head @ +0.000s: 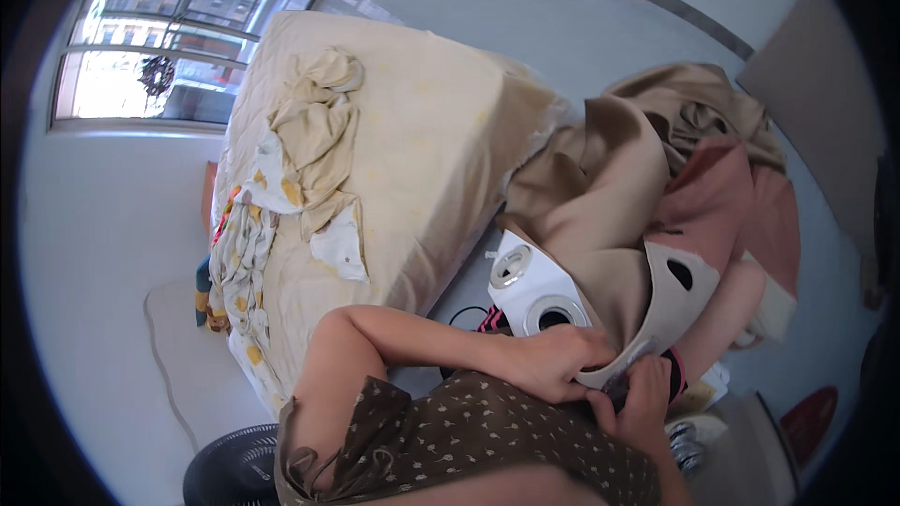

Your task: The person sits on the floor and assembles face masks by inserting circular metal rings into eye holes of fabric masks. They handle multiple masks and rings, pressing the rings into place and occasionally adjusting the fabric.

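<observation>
A beige curtain (pixel 605 211) lies across my lap and spills onto the floor, its white header band (pixel 503 274) facing up on the left side. Silver grommet rings (pixel 555 313) are set in that band. My left hand (pixel 562 360) grips the curtain's edge with bent fingers, close beside a ring. My right hand (pixel 641 386) pinches the off-white header strip (pixel 678 313) near a greyish, shiny ring partly covered by the fingers. Further up this strip is an oval cut hole (pixel 679 274). The pink part of the fabric (pixel 710 204) adjoins the strip.
A bed (pixel 422 140) with a cream sheet stands to the left, bearing crumpled bedding (pixel 316 140). Stacked silver rings (pixel 685 446) sit low on the right, near a red object (pixel 808 422). A black round fan-like object (pixel 232 464) is at lower left, below a barred window (pixel 176 42).
</observation>
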The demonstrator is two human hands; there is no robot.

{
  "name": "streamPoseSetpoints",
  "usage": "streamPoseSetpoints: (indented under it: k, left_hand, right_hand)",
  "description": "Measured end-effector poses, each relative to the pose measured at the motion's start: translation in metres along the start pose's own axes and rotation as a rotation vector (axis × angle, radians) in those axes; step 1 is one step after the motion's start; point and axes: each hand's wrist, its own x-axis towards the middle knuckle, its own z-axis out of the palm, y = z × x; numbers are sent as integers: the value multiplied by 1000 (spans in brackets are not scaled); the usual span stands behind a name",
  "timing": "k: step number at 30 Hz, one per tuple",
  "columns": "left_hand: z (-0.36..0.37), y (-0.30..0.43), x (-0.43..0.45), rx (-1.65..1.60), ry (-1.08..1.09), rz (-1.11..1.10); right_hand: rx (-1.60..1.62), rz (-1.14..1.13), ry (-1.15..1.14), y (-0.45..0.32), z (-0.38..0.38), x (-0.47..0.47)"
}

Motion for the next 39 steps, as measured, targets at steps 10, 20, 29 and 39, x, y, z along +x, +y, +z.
streamPoseSetpoints:
  k: [10,20,29,39]
  left_hand:
    - [-2,5,5,-62,3,-65]
    - [-10,6,-3,-80,-163,-121]
    - [1,0,2,-224,-41,-229]
    - [-4,2,5,-29,-192,-146]
  right_hand:
    - [44,-39,69,9,6,2]
    - [217,-57,193,14,12,-19]
    - [110,-17,186,7,11,-9]
    - [57,-38,105,11,15,-7]
